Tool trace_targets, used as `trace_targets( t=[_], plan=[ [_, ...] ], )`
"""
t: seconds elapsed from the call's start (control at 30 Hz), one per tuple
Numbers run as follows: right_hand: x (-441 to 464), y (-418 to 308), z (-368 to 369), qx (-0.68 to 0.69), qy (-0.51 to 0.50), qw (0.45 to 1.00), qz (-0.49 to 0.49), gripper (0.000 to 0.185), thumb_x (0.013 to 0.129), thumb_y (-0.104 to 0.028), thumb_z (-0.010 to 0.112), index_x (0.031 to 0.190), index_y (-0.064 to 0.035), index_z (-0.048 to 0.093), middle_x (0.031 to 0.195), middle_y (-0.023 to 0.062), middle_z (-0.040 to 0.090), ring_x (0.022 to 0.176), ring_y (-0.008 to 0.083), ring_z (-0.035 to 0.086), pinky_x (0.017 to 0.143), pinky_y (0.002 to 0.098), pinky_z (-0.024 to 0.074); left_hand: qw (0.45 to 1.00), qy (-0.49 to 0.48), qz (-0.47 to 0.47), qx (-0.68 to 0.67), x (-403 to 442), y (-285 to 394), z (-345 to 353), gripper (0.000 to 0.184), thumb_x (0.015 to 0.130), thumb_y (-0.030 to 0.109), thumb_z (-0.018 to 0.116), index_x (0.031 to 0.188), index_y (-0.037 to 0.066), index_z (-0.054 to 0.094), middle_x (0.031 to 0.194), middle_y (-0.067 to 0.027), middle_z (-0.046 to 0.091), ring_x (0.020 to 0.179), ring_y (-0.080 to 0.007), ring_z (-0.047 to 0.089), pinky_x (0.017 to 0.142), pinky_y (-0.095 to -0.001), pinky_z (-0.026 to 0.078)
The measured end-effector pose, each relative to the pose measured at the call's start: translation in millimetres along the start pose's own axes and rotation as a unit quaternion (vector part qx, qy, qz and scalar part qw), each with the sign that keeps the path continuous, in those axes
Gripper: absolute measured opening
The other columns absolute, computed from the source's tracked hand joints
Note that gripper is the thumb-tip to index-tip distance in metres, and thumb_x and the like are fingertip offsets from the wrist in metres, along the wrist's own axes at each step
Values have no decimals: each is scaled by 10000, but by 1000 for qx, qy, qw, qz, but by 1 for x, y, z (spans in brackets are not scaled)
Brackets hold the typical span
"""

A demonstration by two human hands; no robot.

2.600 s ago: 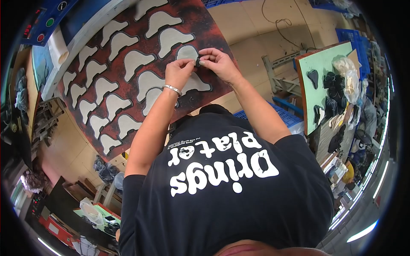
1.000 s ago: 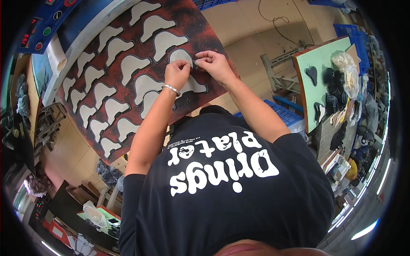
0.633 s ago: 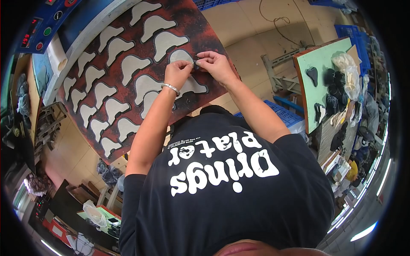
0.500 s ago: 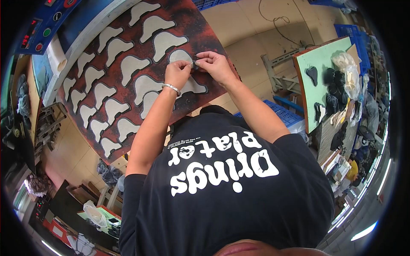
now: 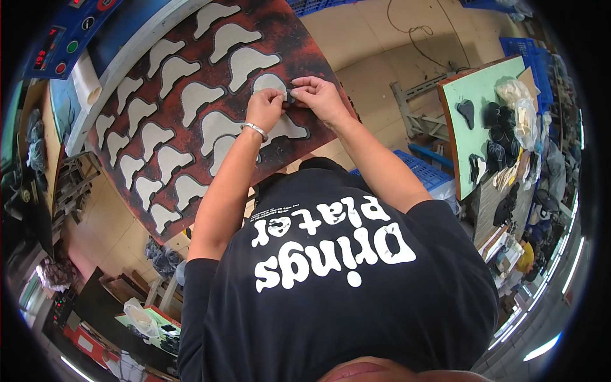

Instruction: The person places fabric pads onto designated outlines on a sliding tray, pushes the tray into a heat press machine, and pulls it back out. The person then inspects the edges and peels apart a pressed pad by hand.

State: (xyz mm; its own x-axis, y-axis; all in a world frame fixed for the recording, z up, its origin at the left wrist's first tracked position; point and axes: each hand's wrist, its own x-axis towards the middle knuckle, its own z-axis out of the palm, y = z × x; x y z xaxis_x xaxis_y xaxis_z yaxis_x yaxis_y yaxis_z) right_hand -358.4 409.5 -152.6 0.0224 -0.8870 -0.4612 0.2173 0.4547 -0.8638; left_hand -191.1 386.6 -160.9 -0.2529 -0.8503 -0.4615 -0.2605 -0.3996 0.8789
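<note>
Light grey, curved cut pieces with dark edges lie in rows on a red and black board. Just below the upper right of these rows, my left hand, with a metal bangle at its wrist, is closed in a pinch at the edge of one grey piece. Almost touching it, my right hand pinches with thumb and forefinger at the same edge, its other fingers curled loosely. A small dark bit shows between the fingertips; its exact form is too small to tell. Another grey piece lies under my wrists.
A blue control panel with buttons and a red display stands at upper left. To the right, a green-topped table carries dark parts and plastic bags. A blue crate sits beside my right arm.
Both hands stay at almost the same place, still pinching together. Only slight finger movement and a tiny shift of the view show.
</note>
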Motion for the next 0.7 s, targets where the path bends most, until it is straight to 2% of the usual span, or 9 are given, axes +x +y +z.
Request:
trace_targets(
  t=[0.13,0.23,0.37,0.43,0.53,0.7],
  plan=[
    [1,3,-1,8,3,1000,1,300,861,-53,647,1139,39,578,906,51,668,803,98,631,719,233,526,999,6,20,-26,-1,-1,0,159,890,81,583,921,-51,666,790,-83,685,690,-129,649,628,-257,520],
    [0,2,-2,14,8,1000,5,301,862,-53,645,1140,40,576,921,55,667,815,102,635,725,235,528,1000,-23,8,-7,-1,0,-2,193,889,124,603,935,-55,661,844,-79,674,741,-116,635,668,-240,523],
    [-4,-2,-3,11,8,1000,5,293,864,-54,643,1135,37,581,927,56,661,809,101,630,718,235,526,999,4,4,32,-5,6,1,203,865,134,630,928,-55,667,827,-75,682,709,-119,639,626,-235,522],
    [-3,0,-5,-15,13,1000,-15,281,864,-53,641,1126,36,590,915,55,658,795,99,625,703,234,525,1000,4,-2,17,-3,5,3,196,860,133,632,918,-50,673,822,-74,686,693,-118,640,598,-234,520],
    [0,5,-9,-60,14,997,-41,265,866,-50,637,1114,36,600,902,53,653,779,95,617,681,234,522,997,7,-3,71,4,-2,4,193,859,135,631,910,-45,681,807,-71,687,674,-111,638,565,-240,513],
    [0,3,-9,-68,12,996,-55,252,869,-43,629,1104,44,605,899,54,650,776,93,614,671,234,526,990,34,54,123,1,4,10,216,858,166,631,908,-35,692,758,-64,683,626,-105,625,539,-241,496]
  ],
)
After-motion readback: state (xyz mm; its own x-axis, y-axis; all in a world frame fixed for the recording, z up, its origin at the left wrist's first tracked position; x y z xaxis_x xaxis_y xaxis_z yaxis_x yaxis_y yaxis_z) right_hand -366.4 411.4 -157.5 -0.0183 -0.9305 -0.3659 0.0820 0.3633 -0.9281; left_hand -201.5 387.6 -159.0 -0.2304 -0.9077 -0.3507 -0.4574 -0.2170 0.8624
